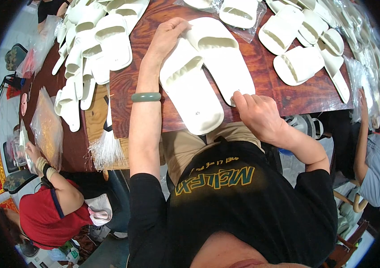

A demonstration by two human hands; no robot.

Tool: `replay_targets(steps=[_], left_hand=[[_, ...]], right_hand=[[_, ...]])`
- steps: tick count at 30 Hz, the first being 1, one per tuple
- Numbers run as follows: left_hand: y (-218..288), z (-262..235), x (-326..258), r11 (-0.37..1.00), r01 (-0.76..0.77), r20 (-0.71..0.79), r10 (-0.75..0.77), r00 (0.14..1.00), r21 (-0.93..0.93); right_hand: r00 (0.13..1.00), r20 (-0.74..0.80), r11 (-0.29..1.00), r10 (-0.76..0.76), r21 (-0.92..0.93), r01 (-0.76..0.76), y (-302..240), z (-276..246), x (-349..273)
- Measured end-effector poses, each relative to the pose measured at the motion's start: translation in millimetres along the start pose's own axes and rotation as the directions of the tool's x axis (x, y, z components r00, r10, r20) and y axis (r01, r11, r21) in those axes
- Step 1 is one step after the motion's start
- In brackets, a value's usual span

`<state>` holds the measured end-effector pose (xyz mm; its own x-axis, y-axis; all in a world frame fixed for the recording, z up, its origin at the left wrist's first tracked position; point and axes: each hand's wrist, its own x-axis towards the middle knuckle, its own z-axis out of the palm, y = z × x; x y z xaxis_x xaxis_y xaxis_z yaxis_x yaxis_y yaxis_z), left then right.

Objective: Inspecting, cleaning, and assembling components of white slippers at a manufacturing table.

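Two white slide slippers lie side by side on the wooden table in front of me: a left slipper (pixel 196 100) whose heel reaches past the front edge, and a right slipper (pixel 228 71) set slightly farther back. At their toe end my left hand (pixel 170 38) is closed, its fingers curled over the edge where the two slippers meet. A green bangle (pixel 146 97) circles that wrist. My right hand (pixel 259 116) pinches the heel of the right slipper between thumb and curled fingers.
White slippers (pixel 111 38) are heaped at the left, and more slippers (pixel 297 64) lie at the right, some by clear plastic bags (pixel 357 85). White plastic strands (pixel 108 149) hang at the table's left edge. Co-workers sit on both sides, one in a red top (pixel 53 214).
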<state>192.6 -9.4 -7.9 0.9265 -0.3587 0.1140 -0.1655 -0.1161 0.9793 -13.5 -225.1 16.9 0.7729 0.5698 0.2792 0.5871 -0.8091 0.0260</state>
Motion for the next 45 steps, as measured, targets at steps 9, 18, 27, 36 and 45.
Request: replay_targets(steps=[9,18,27,36,45], left_hand=[[-0.9,-0.8,1.7,0.999,-0.024,0.005,0.024,1.000,-0.025],[-4.7,-4.7,6.7,0.997,-0.020,-0.016,0.019,1.000,-0.074],[9.7,-4.0,22.9,0.986,0.159,0.016,-0.159,0.987,-0.057],[0.2,-13.0,22.0,0.896,0.024,-0.131,-0.092,0.987,-0.444],[38.7,-12.7,-18.2,0.919,-0.143,-0.239,0.056,0.969,-0.367]], right_hand=[[0.998,-0.039,0.997,-0.053,0.048,0.055,8.1,-0.2,3.5],[0.973,-0.111,0.979,-0.202,-0.032,0.199,43.1,17.3,62.2],[0.978,-0.156,0.987,-0.136,0.060,0.147,77.2,47.8,87.6],[0.955,-0.264,0.976,-0.133,0.131,0.172,78.4,50.8,88.6],[0.809,-0.568,0.943,-0.154,0.161,0.293,74.5,28.4,104.3]])
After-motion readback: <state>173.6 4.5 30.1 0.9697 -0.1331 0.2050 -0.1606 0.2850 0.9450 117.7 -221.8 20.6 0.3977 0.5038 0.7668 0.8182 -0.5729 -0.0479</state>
